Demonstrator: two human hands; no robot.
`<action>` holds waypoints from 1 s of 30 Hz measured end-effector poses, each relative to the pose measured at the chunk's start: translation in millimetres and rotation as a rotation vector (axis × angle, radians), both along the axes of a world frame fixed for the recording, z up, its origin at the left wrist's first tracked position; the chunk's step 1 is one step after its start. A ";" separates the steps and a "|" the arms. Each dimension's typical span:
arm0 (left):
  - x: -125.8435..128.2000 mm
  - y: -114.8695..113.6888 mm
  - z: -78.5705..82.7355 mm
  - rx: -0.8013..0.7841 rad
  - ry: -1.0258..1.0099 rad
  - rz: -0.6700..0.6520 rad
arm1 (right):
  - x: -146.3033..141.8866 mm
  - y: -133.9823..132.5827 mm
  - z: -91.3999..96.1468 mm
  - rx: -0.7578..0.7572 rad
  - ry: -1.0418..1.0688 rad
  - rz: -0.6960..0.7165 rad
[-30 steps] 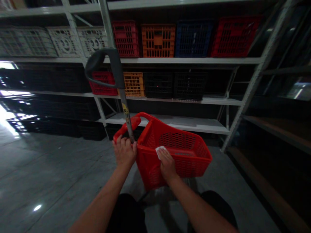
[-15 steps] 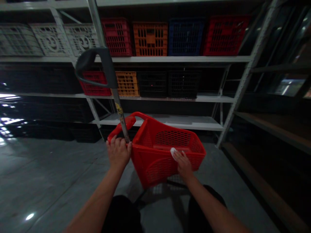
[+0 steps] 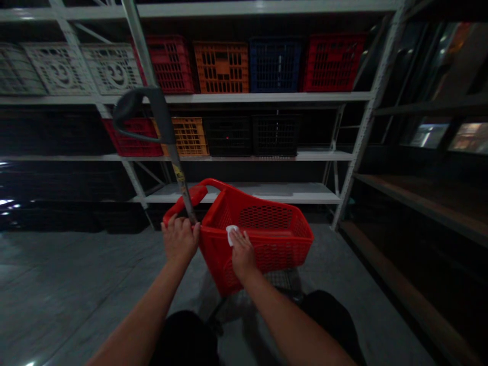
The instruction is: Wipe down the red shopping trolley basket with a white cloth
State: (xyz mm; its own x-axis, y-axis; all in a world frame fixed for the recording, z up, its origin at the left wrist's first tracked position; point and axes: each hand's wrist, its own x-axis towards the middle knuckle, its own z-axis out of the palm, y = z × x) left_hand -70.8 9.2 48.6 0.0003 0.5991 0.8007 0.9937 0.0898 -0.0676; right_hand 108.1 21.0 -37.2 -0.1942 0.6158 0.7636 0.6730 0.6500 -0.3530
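Observation:
A red plastic shopping cart [image 3: 263, 216] with perforated sides stands in front of me. My left hand [image 3: 180, 239] grips its near rear edge, beside the red handle [image 3: 188, 199] and at the foot of a metal pole [image 3: 179, 175]. The pole rises from the cart's handle end and carries a dark grey loop grip [image 3: 162, 114]. A white cloth [image 3: 231, 235] is pinched under the fingers of my right hand [image 3: 243, 254], which presses it against the near top rim, close to the child-seat end. Part of the cloth is hidden by the fingers.
Behind the cart, a white metal rack [image 3: 263, 97] bears red, orange, blue and black plastic crates, with an orange crate [image 3: 221, 66] on the upper level. White crates [image 3: 112, 68] stand at upper left. Dark shelving [image 3: 419, 198] runs along the right. Grey concrete floor [image 3: 68, 274] lies around.
My right hand has slid the cloth leftward along the near rim, toward the handle end. My left hand keeps its hold on the cart. The view has shifted slightly.

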 end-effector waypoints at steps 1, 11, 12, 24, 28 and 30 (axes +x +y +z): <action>-1.8 0.3 0.3 -0.006 0.013 -0.002 | -7.2 0.7 5.3 0.002 -0.018 0.023; -39.4 11.1 -3.1 -0.002 -0.027 -0.064 | 171.8 -14.5 -27.9 0.051 -0.297 -0.125; -43.6 12.9 -2.8 -0.009 -0.042 -0.088 | 195.0 -17.2 -33.2 0.062 -0.296 -0.174; 91.1 -3.0 -21.5 0.057 -0.190 -0.337 | 133.5 -16.6 -44.1 0.068 -0.061 -0.156; 151.9 15.9 -47.2 -0.231 -0.048 -0.451 | 104.1 -16.8 -40.7 0.056 -0.069 -0.069; 159.9 26.2 -58.0 -0.359 0.010 -0.410 | 119.0 -21.9 -41.4 0.037 -0.083 -0.062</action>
State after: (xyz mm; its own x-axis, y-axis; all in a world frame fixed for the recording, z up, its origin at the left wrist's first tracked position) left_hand 89.1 35.5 -9.4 0.2977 0.7840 0.5448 0.9416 -0.3353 -0.0320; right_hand 227.1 -0.9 -78.6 -0.2200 0.6004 0.7689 0.7379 0.6179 -0.2714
